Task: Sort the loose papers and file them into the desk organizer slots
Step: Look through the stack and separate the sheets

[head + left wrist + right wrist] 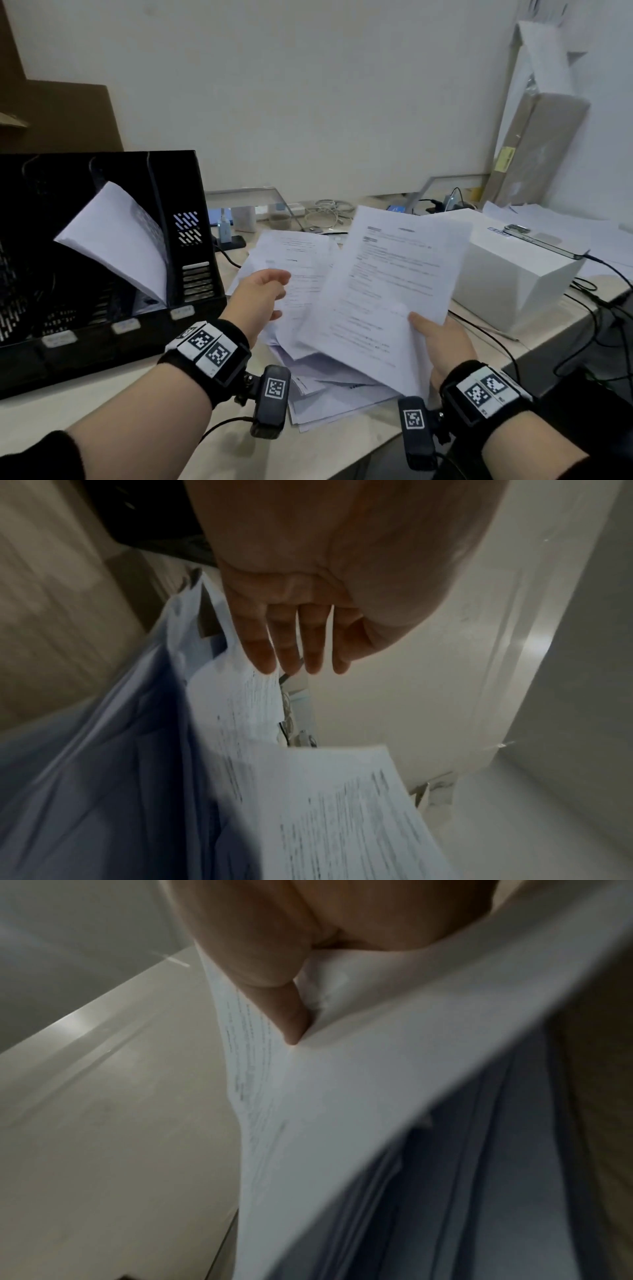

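Note:
A printed sheet [387, 294] is lifted off the desk, pinched at its lower right corner by my right hand [442, 339], thumb on top; the right wrist view shows the thumb [284, 1010] pressing the sheet [342, 1096]. A loose pile of papers [308, 342] lies beneath it on the desk. My left hand [260, 298] hovers over the pile's left side, its straight fingers [291, 647] above the papers [246, 710], holding nothing. The black desk organizer [102, 325] stands at left, with a bent bundle of papers [116, 240] in its right slot.
A white box [513, 284] with a phone [544, 240] on it sits at right, with black cables [589, 308] trailing beside it. Chargers and white cables [322, 212] lie by the wall. Wrapped panels [537, 147] lean at the far right.

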`<action>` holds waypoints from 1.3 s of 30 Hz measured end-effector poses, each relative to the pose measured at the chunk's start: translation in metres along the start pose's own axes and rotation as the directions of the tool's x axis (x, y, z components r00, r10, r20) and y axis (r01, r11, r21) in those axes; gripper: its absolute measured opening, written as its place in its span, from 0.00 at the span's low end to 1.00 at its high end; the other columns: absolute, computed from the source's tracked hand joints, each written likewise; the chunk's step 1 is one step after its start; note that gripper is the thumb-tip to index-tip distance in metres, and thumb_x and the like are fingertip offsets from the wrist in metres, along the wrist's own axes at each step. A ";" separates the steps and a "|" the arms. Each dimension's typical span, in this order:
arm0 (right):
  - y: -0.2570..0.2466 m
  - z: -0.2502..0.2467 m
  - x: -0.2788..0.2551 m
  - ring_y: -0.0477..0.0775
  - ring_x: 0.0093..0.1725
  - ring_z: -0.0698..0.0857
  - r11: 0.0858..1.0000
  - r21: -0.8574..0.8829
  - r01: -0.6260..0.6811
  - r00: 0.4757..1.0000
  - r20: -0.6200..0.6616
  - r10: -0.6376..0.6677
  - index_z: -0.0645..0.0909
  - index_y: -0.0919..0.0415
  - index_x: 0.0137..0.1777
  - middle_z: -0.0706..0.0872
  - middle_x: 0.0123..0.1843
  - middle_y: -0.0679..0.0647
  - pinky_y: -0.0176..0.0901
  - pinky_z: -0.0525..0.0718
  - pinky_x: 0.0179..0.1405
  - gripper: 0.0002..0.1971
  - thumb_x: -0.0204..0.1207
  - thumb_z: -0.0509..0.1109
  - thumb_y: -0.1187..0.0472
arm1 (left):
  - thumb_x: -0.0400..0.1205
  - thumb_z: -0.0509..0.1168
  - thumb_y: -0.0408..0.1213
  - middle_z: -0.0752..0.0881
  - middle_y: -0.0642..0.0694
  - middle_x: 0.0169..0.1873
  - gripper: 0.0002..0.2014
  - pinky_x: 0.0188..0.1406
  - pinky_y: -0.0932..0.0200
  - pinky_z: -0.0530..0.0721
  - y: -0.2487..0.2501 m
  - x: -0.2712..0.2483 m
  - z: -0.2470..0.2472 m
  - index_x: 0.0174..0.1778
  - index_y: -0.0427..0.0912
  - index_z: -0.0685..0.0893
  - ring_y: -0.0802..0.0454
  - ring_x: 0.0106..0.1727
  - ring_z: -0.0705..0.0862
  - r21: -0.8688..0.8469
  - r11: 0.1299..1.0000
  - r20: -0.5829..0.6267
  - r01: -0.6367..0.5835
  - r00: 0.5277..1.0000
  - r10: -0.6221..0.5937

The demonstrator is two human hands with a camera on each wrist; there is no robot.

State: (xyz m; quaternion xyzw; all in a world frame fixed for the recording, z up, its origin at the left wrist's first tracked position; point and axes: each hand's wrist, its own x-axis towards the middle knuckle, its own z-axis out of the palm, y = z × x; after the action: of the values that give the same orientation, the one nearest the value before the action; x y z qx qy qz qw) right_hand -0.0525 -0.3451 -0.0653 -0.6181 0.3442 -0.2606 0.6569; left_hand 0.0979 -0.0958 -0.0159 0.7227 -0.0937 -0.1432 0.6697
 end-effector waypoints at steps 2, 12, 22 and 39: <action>0.003 -0.009 0.010 0.66 0.53 0.91 0.999 -0.032 -0.034 0.998 -0.046 0.032 0.87 0.57 0.50 0.93 0.50 0.56 0.68 0.86 0.64 0.04 0.77 0.75 0.62 | 0.87 0.60 0.30 0.84 0.49 0.65 0.14 0.62 0.46 0.84 -0.006 0.004 -0.002 0.63 0.48 0.85 0.51 0.61 0.82 0.060 0.998 -0.035 0.006 0.999 -0.004; 0.012 -0.016 0.010 0.64 0.53 0.89 0.895 -0.446 0.017 0.998 0.065 0.014 0.85 0.60 0.60 0.92 0.52 0.56 0.60 0.87 0.61 0.11 0.79 0.69 0.64 | 0.84 0.69 0.38 0.82 0.44 0.47 0.25 0.40 0.54 0.79 -0.030 0.022 0.000 0.77 0.46 0.71 0.48 0.38 0.79 0.245 0.958 -0.111 0.150 0.986 -0.126; 0.009 -0.011 0.004 0.60 0.53 0.87 0.860 -0.508 0.041 0.988 0.148 0.041 0.84 0.58 0.62 0.90 0.55 0.55 0.48 0.83 0.50 0.11 0.82 0.68 0.65 | 0.79 0.74 0.27 0.80 0.41 0.68 0.27 0.42 0.61 0.80 -0.041 0.035 0.008 0.73 0.45 0.79 0.53 0.45 0.82 0.285 0.955 -0.170 0.084 0.985 -0.035; -0.002 -0.011 -0.011 0.57 0.51 0.89 0.912 -0.395 0.109 0.989 0.139 -0.057 0.86 0.58 0.59 0.92 0.52 0.51 0.44 0.81 0.43 0.08 0.83 0.70 0.60 | 0.70 0.81 0.46 0.76 0.40 0.74 0.42 0.71 0.52 0.79 -0.059 0.020 0.012 0.81 0.56 0.71 0.42 0.72 0.79 0.730 0.682 0.013 0.028 0.998 -0.055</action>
State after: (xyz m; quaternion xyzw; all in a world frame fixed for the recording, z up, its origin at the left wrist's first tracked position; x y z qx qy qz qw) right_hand -0.0679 -0.3437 -0.0615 -0.7690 0.3220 -0.1729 0.5245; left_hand 0.1097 -0.1086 -0.0767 0.9288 -0.1379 -0.1215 0.3217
